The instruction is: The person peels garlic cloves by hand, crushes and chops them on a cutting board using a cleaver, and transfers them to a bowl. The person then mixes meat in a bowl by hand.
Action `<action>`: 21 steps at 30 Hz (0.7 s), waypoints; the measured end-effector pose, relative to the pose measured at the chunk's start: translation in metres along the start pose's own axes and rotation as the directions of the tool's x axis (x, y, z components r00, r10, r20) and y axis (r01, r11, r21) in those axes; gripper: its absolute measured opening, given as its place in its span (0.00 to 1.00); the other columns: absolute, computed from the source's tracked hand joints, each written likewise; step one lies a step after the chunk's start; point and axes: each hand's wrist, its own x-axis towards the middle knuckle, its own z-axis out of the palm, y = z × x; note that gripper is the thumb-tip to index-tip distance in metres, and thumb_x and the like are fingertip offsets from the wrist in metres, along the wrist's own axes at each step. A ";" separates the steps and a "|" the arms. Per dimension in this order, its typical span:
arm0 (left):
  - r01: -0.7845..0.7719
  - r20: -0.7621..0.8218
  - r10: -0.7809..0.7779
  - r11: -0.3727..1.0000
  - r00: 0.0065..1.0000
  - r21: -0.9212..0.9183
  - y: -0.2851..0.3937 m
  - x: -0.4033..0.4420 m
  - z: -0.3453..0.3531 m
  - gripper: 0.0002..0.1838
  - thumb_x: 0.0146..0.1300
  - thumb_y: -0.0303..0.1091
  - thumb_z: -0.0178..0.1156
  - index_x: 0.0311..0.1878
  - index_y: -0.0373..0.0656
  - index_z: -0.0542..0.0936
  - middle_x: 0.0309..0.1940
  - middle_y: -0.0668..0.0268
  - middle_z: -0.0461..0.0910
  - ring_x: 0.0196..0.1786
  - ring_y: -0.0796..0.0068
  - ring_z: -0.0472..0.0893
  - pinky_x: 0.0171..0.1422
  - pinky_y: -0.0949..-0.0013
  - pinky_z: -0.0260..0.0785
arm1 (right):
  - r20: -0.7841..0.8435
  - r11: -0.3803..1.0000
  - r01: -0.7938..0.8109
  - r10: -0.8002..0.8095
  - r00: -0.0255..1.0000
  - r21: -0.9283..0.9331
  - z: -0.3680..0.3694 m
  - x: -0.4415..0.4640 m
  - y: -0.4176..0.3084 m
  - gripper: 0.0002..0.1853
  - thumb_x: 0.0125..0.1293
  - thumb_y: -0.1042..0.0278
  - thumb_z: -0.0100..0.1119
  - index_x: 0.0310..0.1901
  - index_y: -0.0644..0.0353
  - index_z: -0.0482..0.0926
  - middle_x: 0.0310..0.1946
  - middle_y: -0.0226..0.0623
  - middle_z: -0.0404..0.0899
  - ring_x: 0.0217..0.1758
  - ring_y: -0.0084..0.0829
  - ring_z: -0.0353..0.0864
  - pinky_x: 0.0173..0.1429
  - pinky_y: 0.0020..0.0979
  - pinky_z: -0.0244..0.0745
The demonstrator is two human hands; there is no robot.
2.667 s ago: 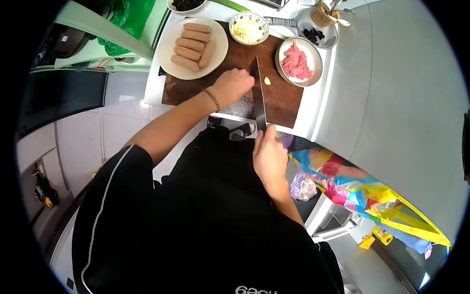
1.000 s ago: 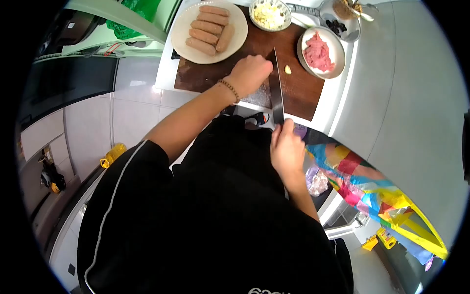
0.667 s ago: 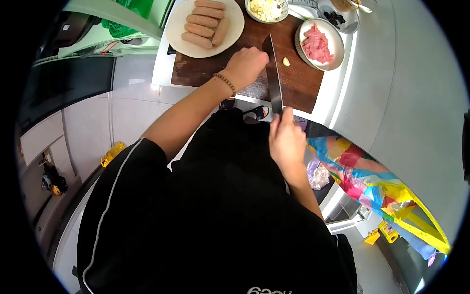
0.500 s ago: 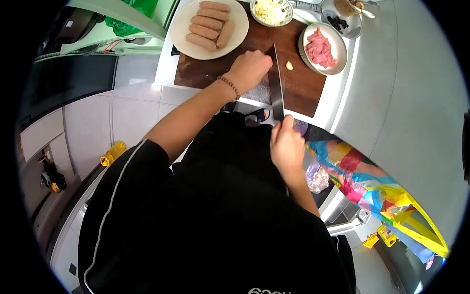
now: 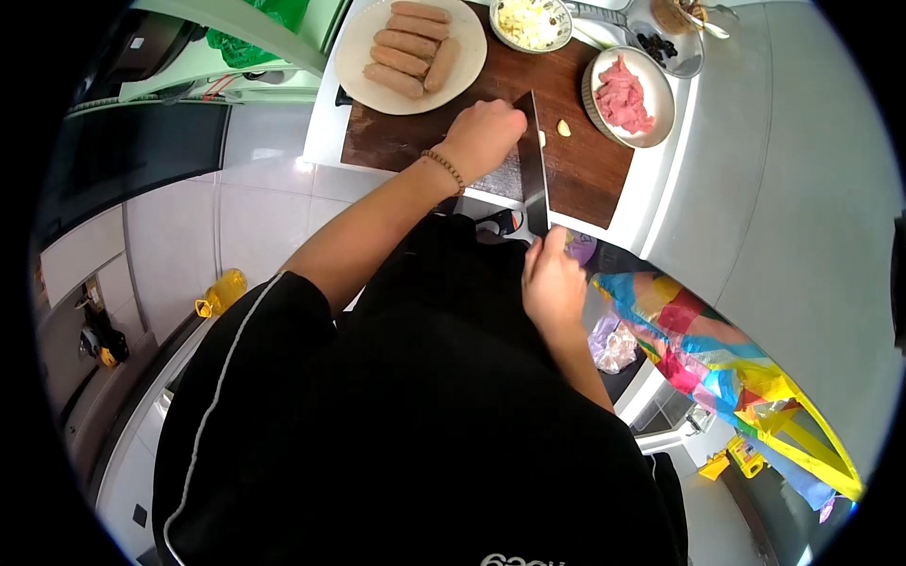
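My right hand [image 5: 555,283] grips the handle of a kitchen knife [image 5: 535,174], whose long blade points away from me over the dark wooden cutting board [image 5: 590,184]. My left hand [image 5: 483,137], with a beaded bracelet at its wrist, is closed on the board against the blade's left side. Its fingers curl down, and whatever they hold is hidden. A small pale piece [image 5: 542,139] shows at the blade's right side. Just right of it lies a garlic clove [image 5: 563,127].
A plate [image 5: 349,71] of several sausages stands at the board's far left. Behind is a bowl of chopped pale food [image 5: 528,24]. On the right are a bowl of sliced raw meat [image 5: 623,99] and a container with dark pieces [image 5: 656,44]. A colourful bag [image 5: 698,330] hangs at right.
A small pale piece now shows at the blade's right side, where none was visible before. Both hands keep nearly the same place; the whole view has shifted slightly.
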 end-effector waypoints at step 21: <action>-0.004 -0.029 0.001 0.994 1.000 -0.108 -0.008 -0.002 0.015 0.12 0.70 0.35 0.59 0.36 0.36 0.84 0.37 0.51 0.83 0.42 0.45 0.83 0.48 0.48 0.77 | -0.097 0.966 -0.031 0.058 0.994 0.256 -0.051 -0.006 0.027 0.08 0.74 0.67 0.54 0.46 0.63 0.72 0.25 0.60 0.80 0.30 0.64 0.81 0.34 0.56 0.76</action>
